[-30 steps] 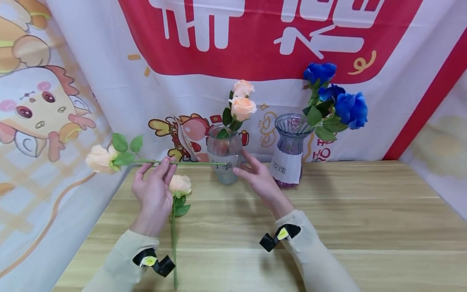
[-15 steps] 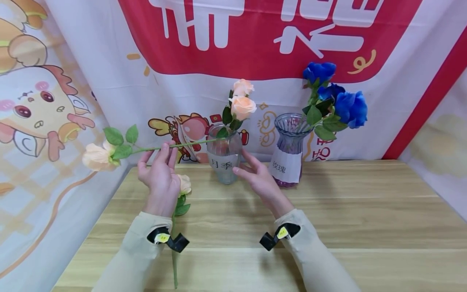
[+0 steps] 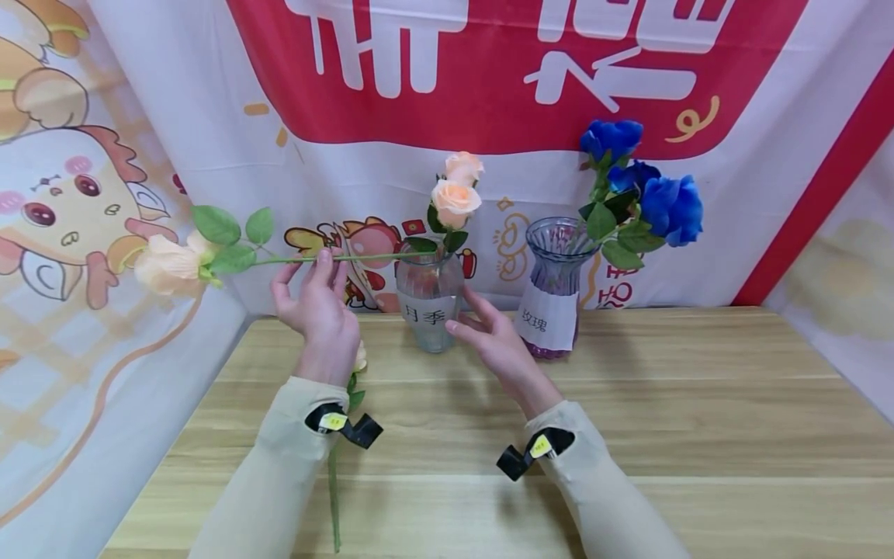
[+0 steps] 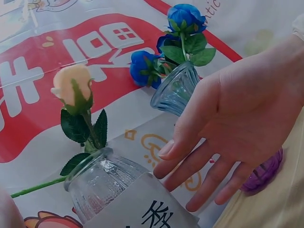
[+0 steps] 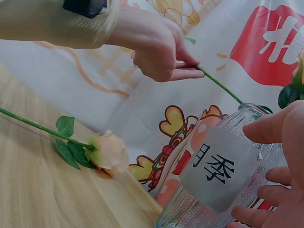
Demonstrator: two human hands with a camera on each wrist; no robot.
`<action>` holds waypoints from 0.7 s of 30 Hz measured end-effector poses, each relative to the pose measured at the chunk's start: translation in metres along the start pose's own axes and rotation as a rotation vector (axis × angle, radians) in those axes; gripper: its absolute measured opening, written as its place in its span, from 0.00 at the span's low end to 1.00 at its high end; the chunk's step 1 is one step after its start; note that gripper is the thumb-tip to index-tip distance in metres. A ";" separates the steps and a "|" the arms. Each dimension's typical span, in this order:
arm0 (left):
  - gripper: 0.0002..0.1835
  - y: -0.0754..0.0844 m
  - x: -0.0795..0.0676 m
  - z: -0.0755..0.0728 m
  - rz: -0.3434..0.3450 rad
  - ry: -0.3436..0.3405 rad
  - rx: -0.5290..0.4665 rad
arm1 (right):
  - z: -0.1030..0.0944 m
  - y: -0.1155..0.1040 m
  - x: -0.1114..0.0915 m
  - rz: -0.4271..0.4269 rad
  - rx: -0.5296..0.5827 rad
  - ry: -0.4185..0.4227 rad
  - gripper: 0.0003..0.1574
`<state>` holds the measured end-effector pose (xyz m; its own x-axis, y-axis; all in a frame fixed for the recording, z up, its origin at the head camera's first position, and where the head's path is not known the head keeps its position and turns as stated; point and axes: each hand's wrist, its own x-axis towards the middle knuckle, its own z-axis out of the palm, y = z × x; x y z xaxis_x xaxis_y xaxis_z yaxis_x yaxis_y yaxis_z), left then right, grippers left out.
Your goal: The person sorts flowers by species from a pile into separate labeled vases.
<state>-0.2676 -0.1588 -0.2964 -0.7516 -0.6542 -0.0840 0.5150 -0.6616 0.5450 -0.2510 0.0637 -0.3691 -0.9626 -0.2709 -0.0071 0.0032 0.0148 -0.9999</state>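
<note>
My left hand (image 3: pixel 317 303) pinches the green stem of a peach artificial rose (image 3: pixel 171 264) between thumb and fingers. The rose lies level, bloom to the left, its stem end at the mouth of a clear glass vase (image 3: pixel 427 278). Two peach roses (image 3: pixel 455 203) stand in that vase, which bears a white paper label. My right hand (image 3: pixel 499 338) rests at the vase's right side, fingers extended, thumb near the label. In the right wrist view, the held stem (image 5: pixel 221 88) slants down to the vase rim. Another peach rose (image 5: pixel 108 152) lies on the table, partly hidden by my left arm in the head view.
Right of my right hand stands a bluish-purple glass vase (image 3: pixel 559 264) with a paper label and several blue roses (image 3: pixel 670 210). A printed cloth (image 3: pixel 349 178) hangs behind the wooden table (image 3: pixel 698 435) and continues along the left side.
My left hand has moved up and slightly right, raising the rose's stem end from the label to the vase mouth. The roses in the vase have shifted slightly left. My right hand stays put.
</note>
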 end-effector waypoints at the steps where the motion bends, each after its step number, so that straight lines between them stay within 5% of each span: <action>1: 0.23 -0.002 0.000 0.001 0.005 -0.002 -0.001 | 0.000 0.000 0.000 -0.001 -0.001 0.000 0.49; 21: 0.14 -0.039 0.003 0.030 0.145 -0.059 0.068 | 0.000 0.000 -0.001 -0.013 -0.005 -0.005 0.50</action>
<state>-0.3021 -0.1239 -0.2934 -0.6953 -0.7172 0.0475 0.5923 -0.5342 0.6032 -0.2504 0.0639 -0.3689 -0.9611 -0.2761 0.0055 -0.0104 0.0164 -0.9998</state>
